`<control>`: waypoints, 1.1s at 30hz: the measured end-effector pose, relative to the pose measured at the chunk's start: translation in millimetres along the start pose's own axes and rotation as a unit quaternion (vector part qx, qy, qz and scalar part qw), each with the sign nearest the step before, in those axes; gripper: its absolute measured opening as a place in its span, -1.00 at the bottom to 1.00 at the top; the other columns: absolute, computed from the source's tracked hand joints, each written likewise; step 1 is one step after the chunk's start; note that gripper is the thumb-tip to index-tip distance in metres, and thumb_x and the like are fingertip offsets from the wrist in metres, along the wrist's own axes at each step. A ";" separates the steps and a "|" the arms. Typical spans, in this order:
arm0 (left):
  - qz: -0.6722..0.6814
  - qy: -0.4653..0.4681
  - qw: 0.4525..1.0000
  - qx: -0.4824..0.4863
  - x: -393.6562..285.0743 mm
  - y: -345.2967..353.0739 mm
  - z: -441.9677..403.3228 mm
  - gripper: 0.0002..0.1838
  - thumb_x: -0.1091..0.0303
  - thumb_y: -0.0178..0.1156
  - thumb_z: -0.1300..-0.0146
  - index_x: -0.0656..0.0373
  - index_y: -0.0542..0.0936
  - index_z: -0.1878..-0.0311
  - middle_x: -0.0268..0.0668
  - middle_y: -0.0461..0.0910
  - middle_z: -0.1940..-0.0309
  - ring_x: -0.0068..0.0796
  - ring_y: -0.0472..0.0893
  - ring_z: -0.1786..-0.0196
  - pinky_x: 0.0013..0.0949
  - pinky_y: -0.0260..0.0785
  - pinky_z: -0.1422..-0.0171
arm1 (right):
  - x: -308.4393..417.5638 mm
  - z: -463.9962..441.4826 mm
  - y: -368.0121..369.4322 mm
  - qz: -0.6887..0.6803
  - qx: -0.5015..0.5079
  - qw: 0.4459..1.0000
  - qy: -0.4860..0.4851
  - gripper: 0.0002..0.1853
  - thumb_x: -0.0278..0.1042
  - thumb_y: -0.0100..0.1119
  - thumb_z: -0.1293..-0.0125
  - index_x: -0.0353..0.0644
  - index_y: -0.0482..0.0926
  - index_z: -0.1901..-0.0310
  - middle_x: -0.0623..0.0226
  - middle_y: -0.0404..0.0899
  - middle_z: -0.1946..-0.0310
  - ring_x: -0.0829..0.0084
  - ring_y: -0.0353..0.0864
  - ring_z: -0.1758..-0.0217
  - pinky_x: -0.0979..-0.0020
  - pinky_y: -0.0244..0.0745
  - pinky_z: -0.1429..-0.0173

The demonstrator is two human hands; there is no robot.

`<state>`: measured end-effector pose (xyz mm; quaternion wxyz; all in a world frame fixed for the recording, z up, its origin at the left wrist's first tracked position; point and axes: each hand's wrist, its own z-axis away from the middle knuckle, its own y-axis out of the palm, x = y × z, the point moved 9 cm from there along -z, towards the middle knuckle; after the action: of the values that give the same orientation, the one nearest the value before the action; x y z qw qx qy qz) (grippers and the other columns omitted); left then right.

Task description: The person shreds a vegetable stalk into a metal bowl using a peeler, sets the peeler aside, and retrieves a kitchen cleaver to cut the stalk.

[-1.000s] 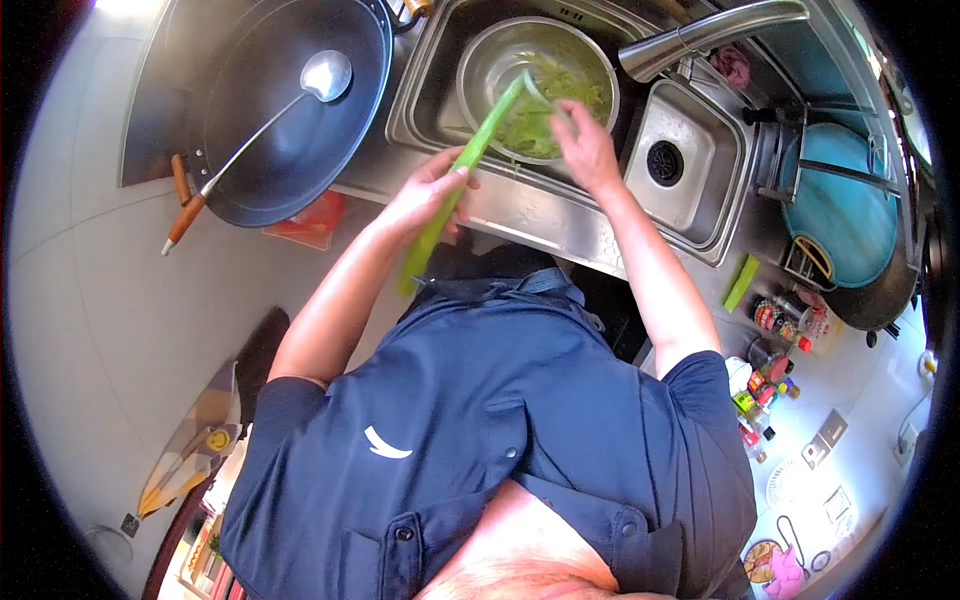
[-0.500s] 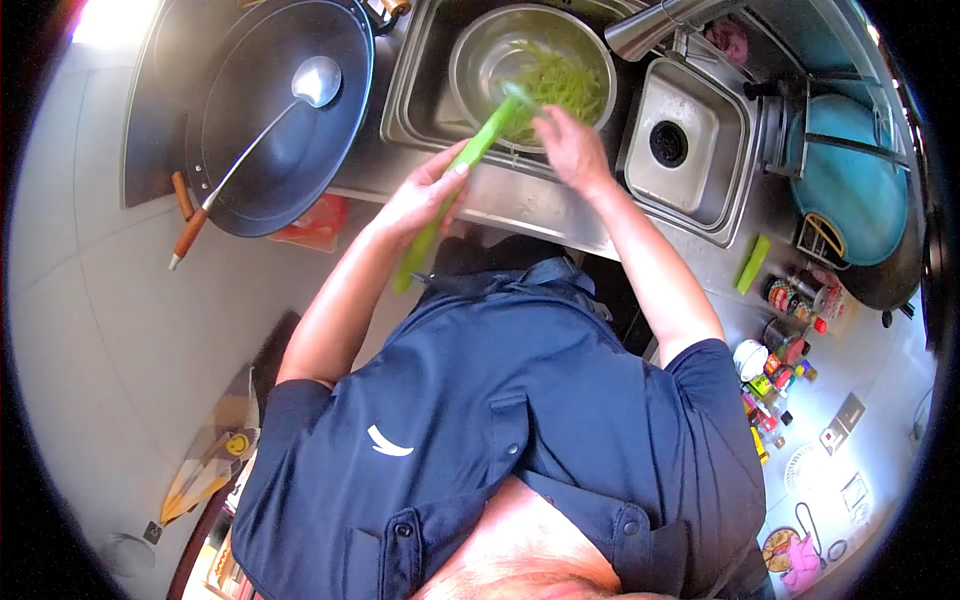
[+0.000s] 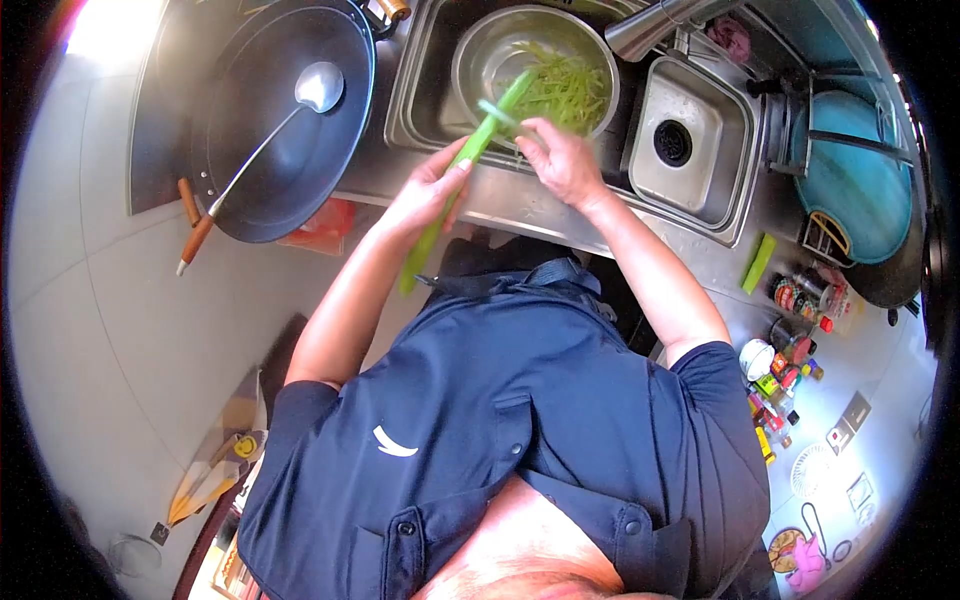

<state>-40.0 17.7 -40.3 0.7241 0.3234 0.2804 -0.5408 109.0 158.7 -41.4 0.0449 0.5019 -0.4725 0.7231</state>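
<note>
My left hand (image 3: 432, 190) is wrapped round a long, pale green vegetable stalk (image 3: 482, 137), perhaps celtuce. The stalk slants up from near my waist to the rim of a round steel bowl (image 3: 480, 70). My right hand (image 3: 565, 165) is closed on a peeler (image 3: 497, 113), whose pale head lies across the upper part of the stalk; its handle is mostly hidden by my fingers. Thin green peelings (image 3: 570, 90) are heaped in the right side of the bowl, which rests in the larger sink basin (image 3: 405, 110).
A large dark wok (image 3: 250, 130) with a ladle (image 3: 319, 88) in it stands at left. To the right are a smaller sink basin (image 3: 715, 195), a short green piece (image 3: 759, 263), a blue-green round item (image 3: 865, 190) in a rack, and several bottles (image 3: 775, 390).
My right hand has drawn the peeler down along the stalk, toward my left hand. The left hand keeps its hold on the stalk, nearly unmoved.
</note>
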 end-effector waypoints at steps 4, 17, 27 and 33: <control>-0.018 0.002 1.000 0.004 -3.7 0.9 2.6 -0.42 0.05 0.14 -0.55 -0.13 0.34 -0.57 -0.46 0.47 0.39 -0.69 0.41 0.60 -0.57 0.33 0.58 | -19.7 -6.3 0.0 0.020 -0.027 0.999 0.025 -0.46 0.20 -0.02 -0.55 -0.08 0.54 -0.25 0.07 0.76 0.19 -0.07 0.75 0.12 0.03 0.61 0.05; 0.124 -0.096 0.986 0.065 9.5 9.0 7.3 -0.45 0.01 0.09 -0.57 -0.13 0.34 -0.53 -0.43 0.43 0.44 -0.62 0.36 0.65 -0.50 0.29 0.61 | 3.8 7.5 0.6 -0.020 -0.066 0.996 -0.059 -0.58 0.15 0.08 -0.53 -0.05 0.57 -0.08 0.06 0.72 0.17 -0.04 0.74 0.13 0.06 0.62 0.11; 0.156 -0.086 0.978 0.108 16.1 12.5 14.0 -0.54 0.00 0.05 -0.58 -0.06 0.42 -0.41 -0.43 0.40 0.47 -0.60 0.35 0.66 -0.49 0.26 0.61 | -73.9 -12.5 -32.4 0.014 -0.141 0.984 0.109 -0.46 0.14 -0.07 -0.58 -0.19 0.53 -0.22 -0.12 0.72 0.24 -0.14 0.74 0.18 0.02 0.61 0.07; 0.161 -0.095 0.977 0.104 17.7 14.8 8.6 -0.56 -0.03 0.03 -0.58 -0.04 0.43 -0.37 -0.45 0.38 0.48 -0.61 0.39 0.60 -0.49 0.27 0.56 | 4.6 13.2 -11.1 -0.021 -0.089 0.994 -0.058 -0.62 0.06 0.07 -0.54 -0.05 0.58 -0.11 0.06 0.73 0.25 0.01 0.75 0.24 0.12 0.65 0.11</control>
<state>-20.7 3.5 -45.8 0.7875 0.3846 0.0968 -0.4718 121.7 153.2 -30.2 0.0770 0.5469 -0.5261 0.6466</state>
